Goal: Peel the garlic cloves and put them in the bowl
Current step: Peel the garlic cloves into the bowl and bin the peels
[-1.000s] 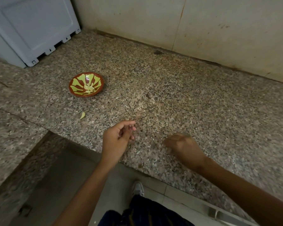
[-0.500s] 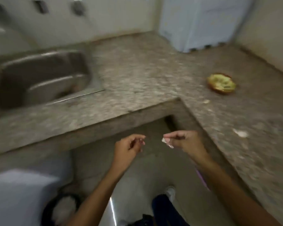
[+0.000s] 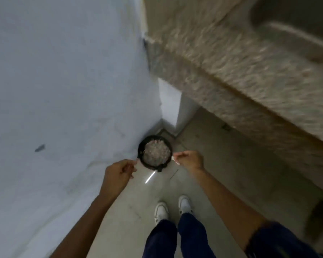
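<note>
My left hand [image 3: 118, 171] hangs over the floor with its fingers pinched together; whatever sits between them is too small to make out. My right hand [image 3: 187, 160] is pinched on a small white scrap of garlic peel [image 3: 173, 158]. Both hands hover on either side of a round black bin [image 3: 140, 155] on the floor, filled with pale pinkish peelings. The garlic cloves and the painted bowl are out of view.
A white wall [image 3: 63, 90] rises on the left. The granite counter edge [image 3: 241, 90] runs diagonally on the right, with a steel sink [image 3: 296, 25] at the top right. My feet in white shoes [image 3: 172, 209] stand on the grey floor.
My view swung left and down from the counter and bowl to the floor bin. My right hand picked a white scrap off the counter and both hands came over the bin.
</note>
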